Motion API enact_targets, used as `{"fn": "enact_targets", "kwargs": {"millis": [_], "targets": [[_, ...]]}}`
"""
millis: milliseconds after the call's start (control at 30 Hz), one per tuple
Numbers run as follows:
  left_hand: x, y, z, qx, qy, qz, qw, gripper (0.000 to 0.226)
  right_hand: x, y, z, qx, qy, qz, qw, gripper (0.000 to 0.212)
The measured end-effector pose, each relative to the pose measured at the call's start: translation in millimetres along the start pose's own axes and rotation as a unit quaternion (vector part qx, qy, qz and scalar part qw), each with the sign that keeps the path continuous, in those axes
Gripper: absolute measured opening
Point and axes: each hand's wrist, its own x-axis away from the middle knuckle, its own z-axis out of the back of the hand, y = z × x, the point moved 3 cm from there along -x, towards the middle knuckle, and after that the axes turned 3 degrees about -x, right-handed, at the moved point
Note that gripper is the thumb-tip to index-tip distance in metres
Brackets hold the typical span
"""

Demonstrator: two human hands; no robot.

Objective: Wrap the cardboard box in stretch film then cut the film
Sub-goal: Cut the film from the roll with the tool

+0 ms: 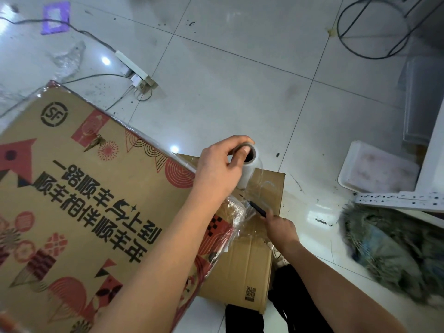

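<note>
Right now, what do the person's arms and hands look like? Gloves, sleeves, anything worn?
Both are bare. The left hand and right hand have no gloves, and no rings, watch or wristband show on the sides in view. Both forearms are uncovered right to the bottom edge of the head view, so no sleeve or cuff appears. No tattoos, tape, markings or bandages are visible on either one.

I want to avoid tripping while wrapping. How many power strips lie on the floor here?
1. A white power strip lies on the tiles beyond the printed cardboard box, with cables running from it. Others may sit outside the view.
</note>
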Motion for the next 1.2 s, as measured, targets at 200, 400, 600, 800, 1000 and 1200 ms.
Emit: {"fn": "enact_targets", "kwargs": {"millis": [200, 400, 600, 800, 1000, 1200], "targets": [[-1, -1, -1, -0.008, -0.010, -0.004, 1.000, 0.019, -24, -31, 18, 0.000, 0.011, 0.050, 0.999, 0.027], [-1, 0, 1, 0.015, 0.020, 0.009, 1.000, 0.019, 5, 22, -21, -0.002, -0.055, -0.033, 0.998, 0.028], [-1, 2, 0, 0.007, 0.015, -0.006, 1.000, 0.019, 9, 28, -33, -0.019, -0.039, -0.018, 0.999, 0.034], [0, 0, -2, 0.005, 0.016, -0.005, 1.000, 0.019, 4, 3, -20, -0.076, 0.007, 0.000, 0.997, 0.033], [-1, 0, -2, 0.004, 0.012, -0.005, 1.000, 0.019, -18, -19, -4, -0.090, 0.021, -0.005, 0.996, 0.023], [0, 0, -2, 0.009, 0.008, -0.001, 1.000, 0.020, -18, -5, -9, -0.055, 0.009, -0.010, 0.998, 0.028]]}}
